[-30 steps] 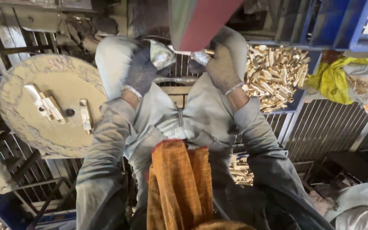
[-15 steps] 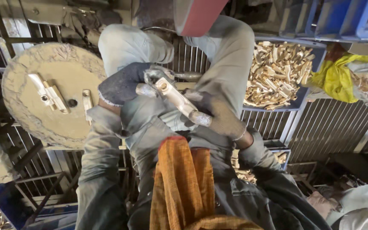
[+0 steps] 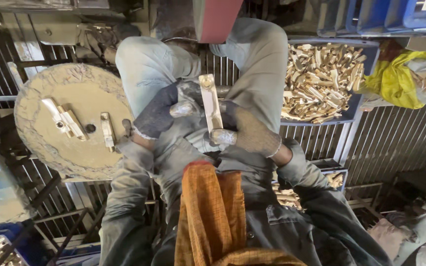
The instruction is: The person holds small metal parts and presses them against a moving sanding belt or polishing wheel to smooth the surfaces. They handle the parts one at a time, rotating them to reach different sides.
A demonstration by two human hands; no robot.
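Hands: gloved left hand (image 3: pixel 159 114) and right hand (image 3: pixel 250 132) both grip flat brass bar (image 3: pixel 211 102); brass pieces (image 3: pixel 321 81) far right in blue tray

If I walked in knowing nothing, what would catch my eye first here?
Most likely the long pale brass bar, held upright at the centre between the gloved left hand and right hand. Next, the blue tray at upper right, heaped with shiny brass pieces. To the left sits a dusty round disc with a few metal parts lying on it.
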